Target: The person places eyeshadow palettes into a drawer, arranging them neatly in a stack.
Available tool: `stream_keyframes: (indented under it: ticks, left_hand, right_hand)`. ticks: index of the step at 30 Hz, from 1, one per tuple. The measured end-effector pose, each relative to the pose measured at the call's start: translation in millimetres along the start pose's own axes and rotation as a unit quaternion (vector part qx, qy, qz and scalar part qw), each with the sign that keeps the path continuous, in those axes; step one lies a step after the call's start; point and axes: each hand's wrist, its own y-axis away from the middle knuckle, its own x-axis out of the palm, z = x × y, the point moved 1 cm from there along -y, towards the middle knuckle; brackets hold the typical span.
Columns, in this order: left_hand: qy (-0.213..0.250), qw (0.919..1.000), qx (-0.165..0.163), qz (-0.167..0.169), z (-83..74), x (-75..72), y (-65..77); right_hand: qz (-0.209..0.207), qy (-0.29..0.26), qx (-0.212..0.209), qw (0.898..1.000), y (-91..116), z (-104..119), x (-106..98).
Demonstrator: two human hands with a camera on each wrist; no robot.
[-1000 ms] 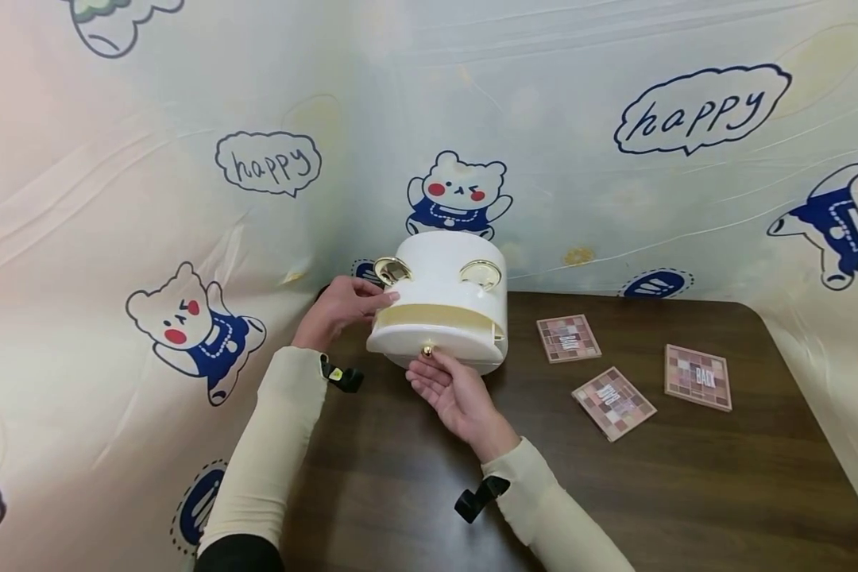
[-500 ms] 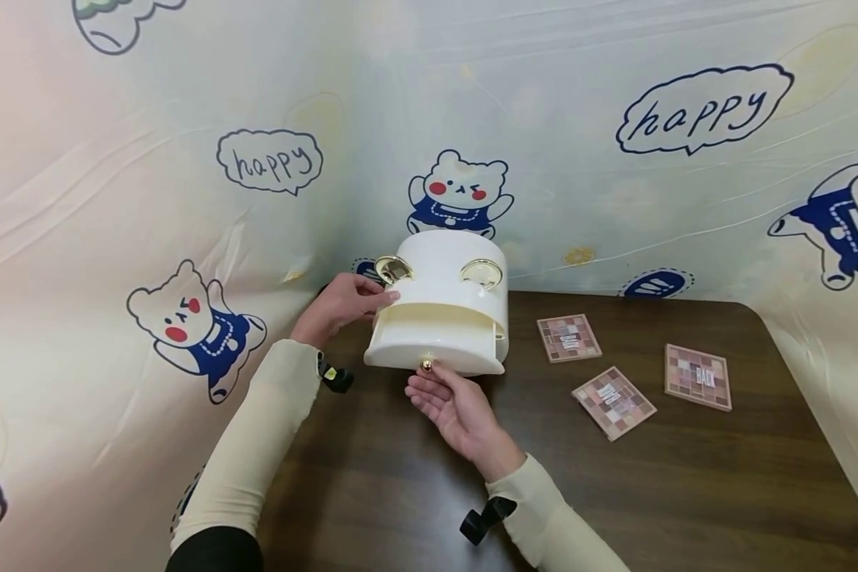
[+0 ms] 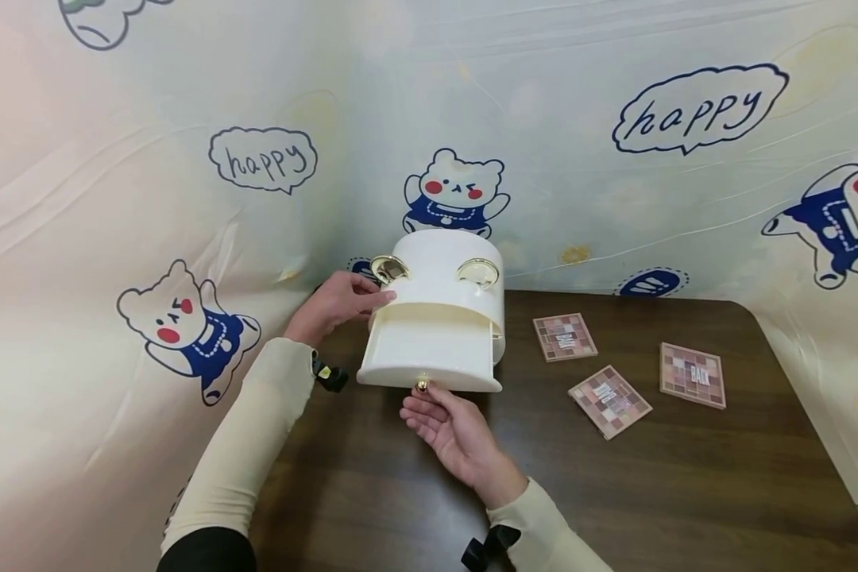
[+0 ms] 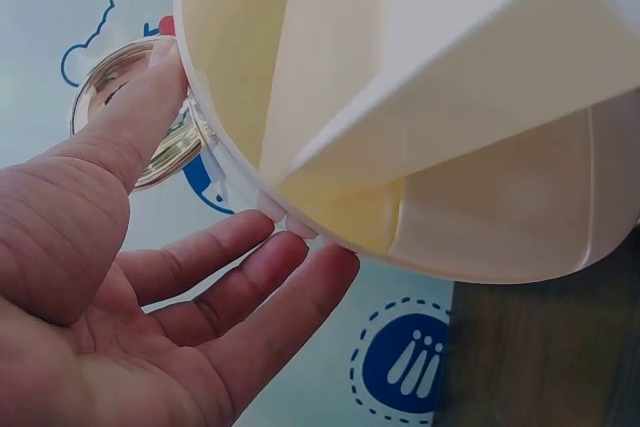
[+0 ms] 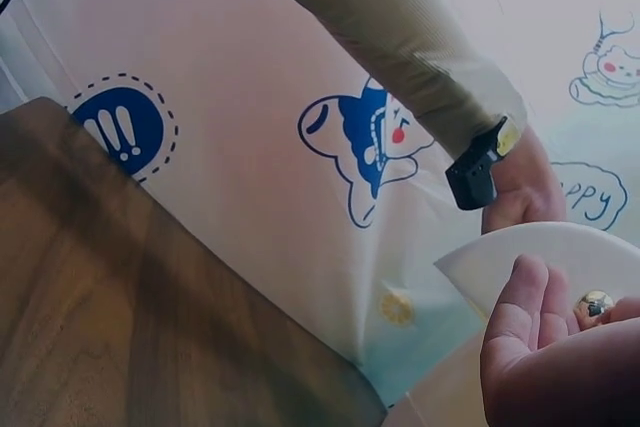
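A white, rounded storage box (image 3: 446, 258) with two gold-rimmed ovals stands at the back of the table. Its white drawer (image 3: 429, 349) is pulled out towards the person, and the part of the inside that shows is bare. My right hand (image 3: 457, 433) pinches the small gold knob (image 3: 422, 386) on the drawer front between thumb and finger, palm up, the other fingers loosely extended. My left hand (image 3: 339, 306) touches the box's left side. In the left wrist view its thumb (image 4: 140, 117) and fairly straight fingertips (image 4: 335, 272) lie against the outer wall.
Three flat, square palettes with checkered pink and brown lids lie right of the box: a back one (image 3: 565, 337), a front one (image 3: 610, 402) and a right one (image 3: 692, 376). Patterned cloth (image 3: 579, 191) hangs behind the dark wooden table (image 3: 686, 492).
The right hand has drawn the drawer by its knob towards the person, so the drawer stands farther out. The left hand stays on the box's side. The palettes lie still.
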Motion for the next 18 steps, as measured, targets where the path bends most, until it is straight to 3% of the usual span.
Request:
stream_keyframes:
  ticks: [18]
  left_hand:
    - [-0.01, 0.9999, 0.004, -0.004, -1.9, 0.8, 2.4]
  right_hand:
    - [0.0, 0.013, 0.001, 1.0, 7.9, -8.5, -1.8]
